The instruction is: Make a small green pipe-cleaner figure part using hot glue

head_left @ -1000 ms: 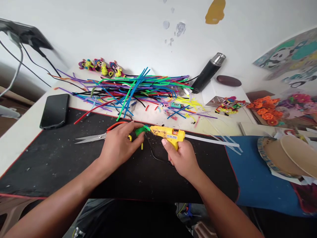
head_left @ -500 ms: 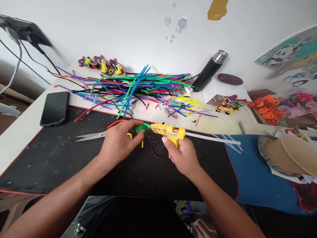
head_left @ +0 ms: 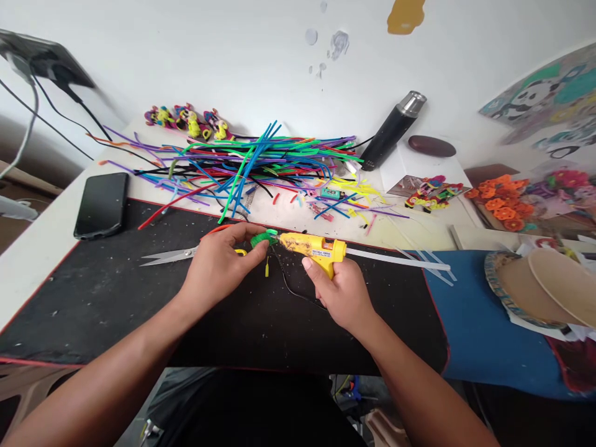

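A small green fuzzy piece (head_left: 263,238) is pinched between the thumb and fingers of my left hand (head_left: 220,261). My right hand (head_left: 344,289) grips a yellow glue gun (head_left: 305,244) by its handle, with a long white glue stick (head_left: 395,258) coming out of the back. The nozzle meets the right end of the green piece; whether it touches is too small to tell. Scissors (head_left: 170,256) lie partly under my left hand, blades pointing left. A short yellow strip (head_left: 267,269) shows just below the green piece.
Many coloured pipe cleaners (head_left: 261,158) lie piled along the wall. A phone (head_left: 102,205) rests at the left, and a black flask (head_left: 393,130) leans on a white box. Small figures (head_left: 189,121) sit behind the pile. Cardboard rolls (head_left: 531,285) stand at the right.
The green piece has turned slightly in my left fingers, and the glue gun has shifted a little to the left. The whole view has also moved slightly.
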Available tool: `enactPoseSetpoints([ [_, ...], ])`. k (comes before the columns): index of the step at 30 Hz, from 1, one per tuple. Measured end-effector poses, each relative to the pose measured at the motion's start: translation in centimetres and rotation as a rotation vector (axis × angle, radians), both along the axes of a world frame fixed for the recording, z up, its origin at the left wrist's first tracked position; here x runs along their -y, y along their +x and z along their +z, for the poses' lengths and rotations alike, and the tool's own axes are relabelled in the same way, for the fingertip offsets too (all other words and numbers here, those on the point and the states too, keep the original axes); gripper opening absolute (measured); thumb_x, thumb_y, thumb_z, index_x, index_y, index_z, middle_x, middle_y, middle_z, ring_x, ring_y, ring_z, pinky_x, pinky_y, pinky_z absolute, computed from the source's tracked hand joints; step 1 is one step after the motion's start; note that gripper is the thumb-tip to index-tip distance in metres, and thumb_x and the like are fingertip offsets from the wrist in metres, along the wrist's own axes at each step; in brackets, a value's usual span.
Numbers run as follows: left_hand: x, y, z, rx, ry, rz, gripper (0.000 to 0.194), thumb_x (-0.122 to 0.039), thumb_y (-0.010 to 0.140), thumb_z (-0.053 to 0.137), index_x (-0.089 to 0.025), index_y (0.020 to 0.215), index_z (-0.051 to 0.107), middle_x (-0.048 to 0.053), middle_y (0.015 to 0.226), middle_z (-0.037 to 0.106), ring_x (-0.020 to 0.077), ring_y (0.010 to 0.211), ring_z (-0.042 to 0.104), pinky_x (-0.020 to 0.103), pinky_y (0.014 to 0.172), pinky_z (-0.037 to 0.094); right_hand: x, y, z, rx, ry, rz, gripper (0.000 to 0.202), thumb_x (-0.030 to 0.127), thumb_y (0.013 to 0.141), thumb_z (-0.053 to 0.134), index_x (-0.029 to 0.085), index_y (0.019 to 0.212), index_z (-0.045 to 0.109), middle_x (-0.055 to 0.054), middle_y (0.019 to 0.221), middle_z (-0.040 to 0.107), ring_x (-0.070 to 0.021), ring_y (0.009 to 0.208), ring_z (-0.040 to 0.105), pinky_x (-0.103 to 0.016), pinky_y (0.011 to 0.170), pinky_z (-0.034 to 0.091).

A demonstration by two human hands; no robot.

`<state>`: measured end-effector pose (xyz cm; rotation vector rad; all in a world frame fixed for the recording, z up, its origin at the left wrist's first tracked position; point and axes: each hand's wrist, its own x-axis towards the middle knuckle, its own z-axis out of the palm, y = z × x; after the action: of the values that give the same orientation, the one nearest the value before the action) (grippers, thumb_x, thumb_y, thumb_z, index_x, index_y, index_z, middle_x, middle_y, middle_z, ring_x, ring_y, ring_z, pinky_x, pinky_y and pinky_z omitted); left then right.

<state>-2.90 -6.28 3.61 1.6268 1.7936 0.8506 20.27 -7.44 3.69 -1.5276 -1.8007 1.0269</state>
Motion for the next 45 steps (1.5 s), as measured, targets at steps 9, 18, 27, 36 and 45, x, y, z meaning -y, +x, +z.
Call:
enactPoseSetpoints([
  [9,0.10,0.09,0.03,-0.017,0.020,0.009,0.032,-0.048,0.087,0.069,-0.024,0.105,0.081,0.005,0.105,0.086,0.0282,0.094,0.079,0.033,0.080,0.061,0.06,-0.02,0.02,0.000,0.017,0.005,0.055,0.056,0.100,0.056,0.023,0.056,0.049,0.001,0.042,0.048,-0.0145,0.046,0.051,-0.026,0.049,0.037],
  [18,0.24,0.20,0.18,-0.053,0.031,0.004,0.031,-0.048,0.088,0.068,-0.026,0.104,0.082,0.004,0.101,0.086,0.0278,0.088,0.079,0.033,0.074,0.060,-0.02,-0.13,0.12,-0.005,0.021,0.005,0.056,0.056,0.100,0.056,0.024,0.055,0.048,0.001,0.041,0.048,-0.0142,0.045,0.049,-0.026,0.048,0.037],
  [27,0.02,0.00,0.00,-0.029,0.022,0.010,0.031,-0.048,0.088,0.068,-0.025,0.103,0.081,0.005,0.103,0.086,0.0285,0.093,0.079,0.033,0.080,0.060,0.17,-0.03,-0.08,0.001,0.020,0.007,0.056,0.055,0.100,0.055,0.024,0.054,0.047,0.002,0.041,0.048,-0.0137,0.044,0.048,-0.027,0.048,0.037],
  [36,0.00,-0.21,-0.11,0.028,0.015,0.008,0.032,-0.049,0.087,0.071,-0.025,0.104,0.082,0.004,0.106,0.086,0.0281,0.097,0.080,0.032,0.085,0.062,0.08,-0.08,-0.06,0.002,0.020,0.009,0.056,0.056,0.100,0.056,0.024,0.055,0.048,0.001,0.042,0.049,-0.0144,0.045,0.050,-0.026,0.048,0.038],
  [45,-0.34,-0.45,-0.61,0.115,-0.055,-0.008,0.038,-0.053,0.088,0.071,-0.023,0.109,0.080,0.005,0.091,0.086,0.0263,0.087,0.080,0.035,0.090,0.061,0.14,-0.01,-0.16,0.001,0.027,0.004,0.054,0.055,0.099,0.056,0.024,0.055,0.048,0.002,0.042,0.049,-0.0140,0.044,0.050,-0.027,0.049,0.037],
])
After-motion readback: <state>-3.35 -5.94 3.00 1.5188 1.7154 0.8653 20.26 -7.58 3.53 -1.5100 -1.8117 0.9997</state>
